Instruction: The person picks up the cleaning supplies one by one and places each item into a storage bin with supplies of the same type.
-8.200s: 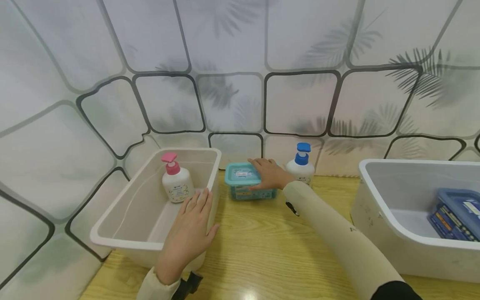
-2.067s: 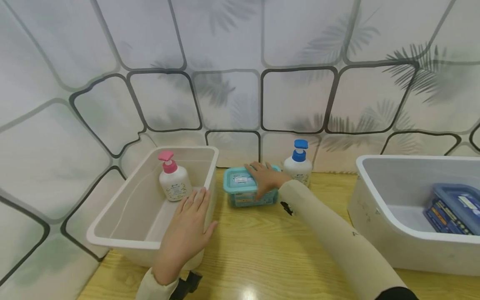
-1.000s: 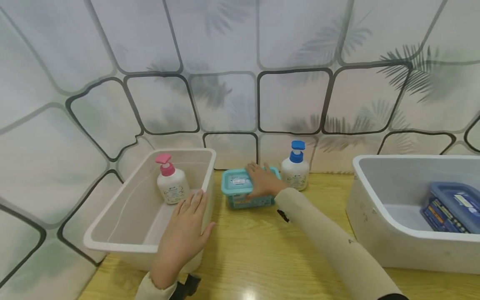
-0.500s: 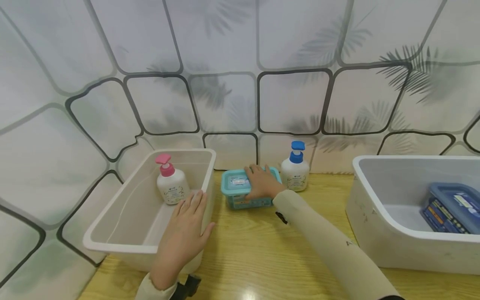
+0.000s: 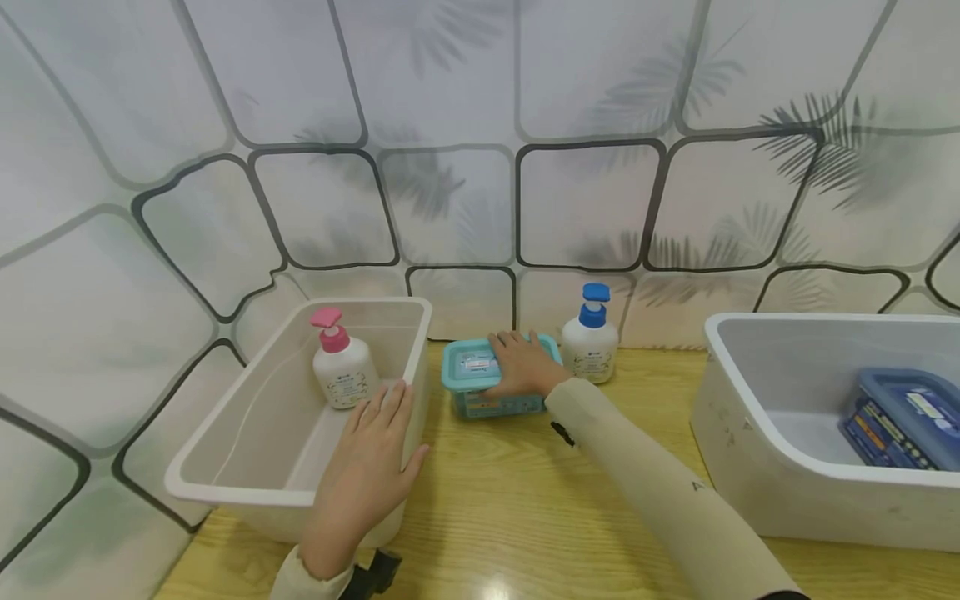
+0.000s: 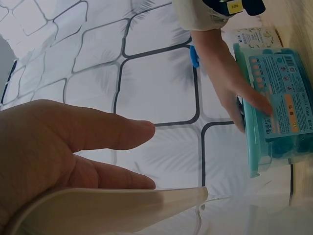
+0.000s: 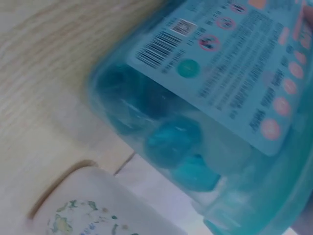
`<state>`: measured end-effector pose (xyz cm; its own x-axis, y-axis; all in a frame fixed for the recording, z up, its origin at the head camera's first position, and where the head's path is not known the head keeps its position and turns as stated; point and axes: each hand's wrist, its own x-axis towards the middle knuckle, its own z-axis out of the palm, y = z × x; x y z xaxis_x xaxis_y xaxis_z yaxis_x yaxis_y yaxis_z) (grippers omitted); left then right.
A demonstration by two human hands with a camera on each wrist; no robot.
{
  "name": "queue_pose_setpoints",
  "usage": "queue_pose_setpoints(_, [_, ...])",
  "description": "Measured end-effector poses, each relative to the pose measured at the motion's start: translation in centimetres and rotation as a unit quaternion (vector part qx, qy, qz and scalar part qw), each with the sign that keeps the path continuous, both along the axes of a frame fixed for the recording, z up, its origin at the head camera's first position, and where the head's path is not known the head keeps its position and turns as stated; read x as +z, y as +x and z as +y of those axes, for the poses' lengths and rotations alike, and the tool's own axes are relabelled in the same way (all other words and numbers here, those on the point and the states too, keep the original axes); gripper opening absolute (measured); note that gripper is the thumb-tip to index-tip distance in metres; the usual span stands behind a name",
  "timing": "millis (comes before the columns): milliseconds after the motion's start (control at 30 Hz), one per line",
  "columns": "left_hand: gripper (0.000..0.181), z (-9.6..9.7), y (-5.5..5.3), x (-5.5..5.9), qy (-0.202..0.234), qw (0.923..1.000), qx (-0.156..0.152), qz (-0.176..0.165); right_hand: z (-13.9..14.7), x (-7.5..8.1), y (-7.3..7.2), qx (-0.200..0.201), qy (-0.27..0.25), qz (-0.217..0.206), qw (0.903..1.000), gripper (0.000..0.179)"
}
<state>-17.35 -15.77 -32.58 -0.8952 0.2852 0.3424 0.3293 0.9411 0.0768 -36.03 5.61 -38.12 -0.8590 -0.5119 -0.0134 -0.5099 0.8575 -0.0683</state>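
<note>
My right hand (image 5: 521,364) grips a teal lidded tub (image 5: 468,383) on the table, thumb on the front face and fingers over the lid. Blue pods (image 7: 176,142) show through its clear wall in the right wrist view. Just right of it stands a white pump bottle with a blue pump (image 5: 590,337). My left hand (image 5: 367,467) rests with straight fingers on the near right rim of a white bin (image 5: 247,492). Inside that bin stands a white bottle with a pink pump (image 5: 345,371), close by the left fingertips.
At the right stands a second white bin (image 5: 787,500) with a dark blue lidded tub (image 5: 900,417) in it. A patterned wall covering (image 5: 585,208) rises right behind the wooden table (image 5: 525,500).
Compared with the earliest frame, the teal tub and my right hand sit slightly nearer to me, and more of the blue-pump bottle shows. My left hand has stayed on the rim.
</note>
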Motion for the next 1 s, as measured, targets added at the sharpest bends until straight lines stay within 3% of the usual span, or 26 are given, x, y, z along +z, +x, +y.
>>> queue_pose_setpoints(200, [0.066, 0.0, 0.0, 0.1, -0.001, 0.9999, 0.004, -0.01, -0.1, 0.9, 0.0, 0.004, 0.024, -0.022, 0.9995, 0.105])
queue_pose_setpoints(333, [0.066, 0.1, 0.0, 0.1, -0.001, 0.9999, 0.005, -0.011, 0.0, 1.2, 0.2, 0.013, 0.017, -0.013, 0.9997, 0.102])
queue_pose_setpoints(1000, [0.066, 0.0, 0.0, 0.0, 0.001, 1.0, 0.002, -0.002, 0.1, 0.9, -0.5, 0.026, 0.012, -0.008, 0.9996, 0.101])
